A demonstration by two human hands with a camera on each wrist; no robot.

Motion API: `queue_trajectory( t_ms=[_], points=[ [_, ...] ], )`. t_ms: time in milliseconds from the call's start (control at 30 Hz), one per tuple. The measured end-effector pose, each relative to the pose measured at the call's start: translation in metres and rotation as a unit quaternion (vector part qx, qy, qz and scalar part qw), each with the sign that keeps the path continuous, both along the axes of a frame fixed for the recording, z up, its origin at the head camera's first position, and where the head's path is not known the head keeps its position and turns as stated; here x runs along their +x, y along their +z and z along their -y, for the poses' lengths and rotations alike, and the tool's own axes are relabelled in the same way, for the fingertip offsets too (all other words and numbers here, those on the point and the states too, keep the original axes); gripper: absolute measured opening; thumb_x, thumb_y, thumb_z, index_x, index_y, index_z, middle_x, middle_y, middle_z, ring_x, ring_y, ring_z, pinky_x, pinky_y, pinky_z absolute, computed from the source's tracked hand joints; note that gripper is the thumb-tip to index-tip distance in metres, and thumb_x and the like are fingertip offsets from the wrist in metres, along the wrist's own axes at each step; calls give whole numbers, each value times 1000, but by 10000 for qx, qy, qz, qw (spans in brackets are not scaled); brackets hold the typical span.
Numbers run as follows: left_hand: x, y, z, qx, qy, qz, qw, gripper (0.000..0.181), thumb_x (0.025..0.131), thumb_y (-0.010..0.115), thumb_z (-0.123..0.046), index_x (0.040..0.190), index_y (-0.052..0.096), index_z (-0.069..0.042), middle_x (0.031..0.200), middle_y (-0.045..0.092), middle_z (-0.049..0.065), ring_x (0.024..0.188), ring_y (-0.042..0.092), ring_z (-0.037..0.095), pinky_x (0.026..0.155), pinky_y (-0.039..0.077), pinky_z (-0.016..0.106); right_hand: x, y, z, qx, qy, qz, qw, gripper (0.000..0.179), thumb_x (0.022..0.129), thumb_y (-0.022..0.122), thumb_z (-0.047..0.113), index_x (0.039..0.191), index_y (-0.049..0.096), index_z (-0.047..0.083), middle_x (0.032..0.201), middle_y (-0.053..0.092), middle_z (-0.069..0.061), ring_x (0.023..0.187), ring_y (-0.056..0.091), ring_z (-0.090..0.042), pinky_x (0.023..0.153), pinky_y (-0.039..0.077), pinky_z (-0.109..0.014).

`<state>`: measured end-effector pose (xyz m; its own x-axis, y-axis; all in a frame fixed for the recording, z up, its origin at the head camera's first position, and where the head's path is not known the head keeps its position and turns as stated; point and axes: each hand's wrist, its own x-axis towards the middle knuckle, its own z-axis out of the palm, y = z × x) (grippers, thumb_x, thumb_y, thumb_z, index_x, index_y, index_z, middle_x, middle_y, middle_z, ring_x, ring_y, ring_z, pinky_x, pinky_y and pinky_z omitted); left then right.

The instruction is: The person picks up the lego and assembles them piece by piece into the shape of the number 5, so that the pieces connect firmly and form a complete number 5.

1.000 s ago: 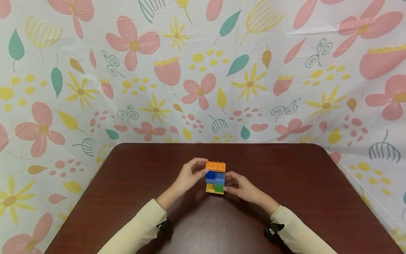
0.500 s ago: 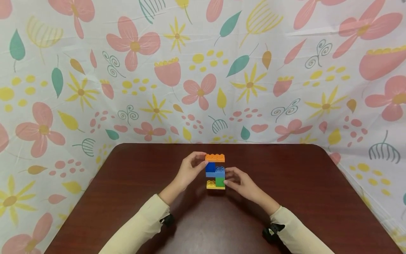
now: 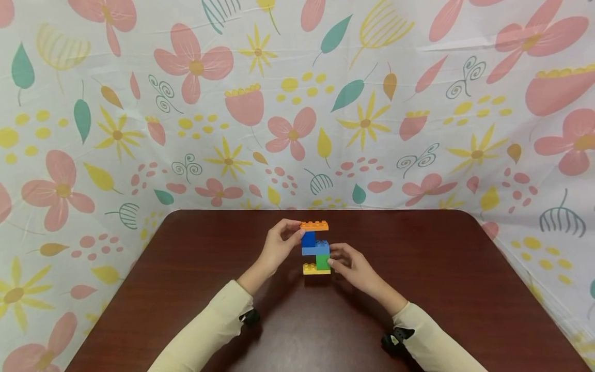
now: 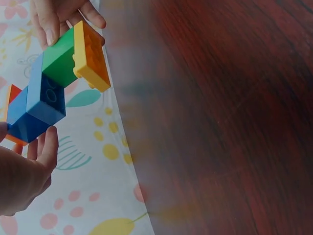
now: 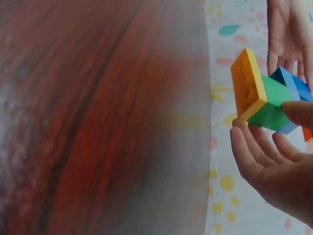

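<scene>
Both hands hold one upright stack of toy building bricks above the table. From the top it has an orange brick, a dark blue brick, a light blue brick, a green brick and a yellow brick at the bottom. The left hand pinches the upper end, its thumb by the dark blue brick. Lower down, the right hand grips the green brick between thumb and fingers. In the right wrist view the yellow brick shows its hollow underside.
A dark red-brown wooden table lies under the hands. Behind it hangs a white cloth printed with flowers and leaves. Each wrist wears a black strap-on device, such as the right one.
The stack has risen with both hands, moving up and slightly away over the table. It has tilted more upright, so its side faces show more and the stud tops less.
</scene>
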<state>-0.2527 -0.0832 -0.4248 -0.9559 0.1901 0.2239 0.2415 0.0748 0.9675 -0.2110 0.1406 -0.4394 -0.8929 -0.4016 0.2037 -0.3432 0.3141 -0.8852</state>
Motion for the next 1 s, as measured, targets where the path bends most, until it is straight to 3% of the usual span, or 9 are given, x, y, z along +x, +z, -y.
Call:
queue_trajectory(
  t_ms=[167, 367, 700, 1000],
  points=[
    [-11, -11, -3, 124, 207, 199, 9995, 32, 93, 65, -16, 120, 61, 0, 110, 62, 18, 96, 64, 31, 83, 54, 45, -6, -13, -1, -129, -183, 287, 9993, 37, 97, 56, 5, 131, 47, -8, 117, 58, -29, 99, 63, -38, 77, 54, -49],
    [-16, -17, -7, 42, 407, 352, 9985, 30, 91, 67, -20, 116, 64, -3, 106, 64, 15, 91, 65, 26, 85, 52, 51, -15, -33, -2, -161, -422, 557, 9974, 39, 97, 58, 13, 131, 49, -4, 116, 61, -22, 94, 65, -28, 77, 56, -43],
    [-24, -29, -10, 103, 375, 508, 9980, 29, 93, 65, -19, 115, 64, -1, 103, 63, 15, 86, 64, 20, 82, 53, 49, -14, -32, 0, -139, -605, 840, 9945, 38, 97, 58, 11, 130, 48, -6, 113, 62, -22, 91, 65, -28, 77, 56, -44],
    [-33, -36, -9, 66, 445, 830, 9955, 29, 93, 64, -18, 117, 63, -2, 106, 63, 13, 89, 67, 20, 80, 56, 40, -19, -35, 5, -50, -772, 901, 9929, 37, 97, 58, 10, 129, 50, -6, 113, 62, -22, 91, 65, -27, 76, 56, -40]
  ],
)
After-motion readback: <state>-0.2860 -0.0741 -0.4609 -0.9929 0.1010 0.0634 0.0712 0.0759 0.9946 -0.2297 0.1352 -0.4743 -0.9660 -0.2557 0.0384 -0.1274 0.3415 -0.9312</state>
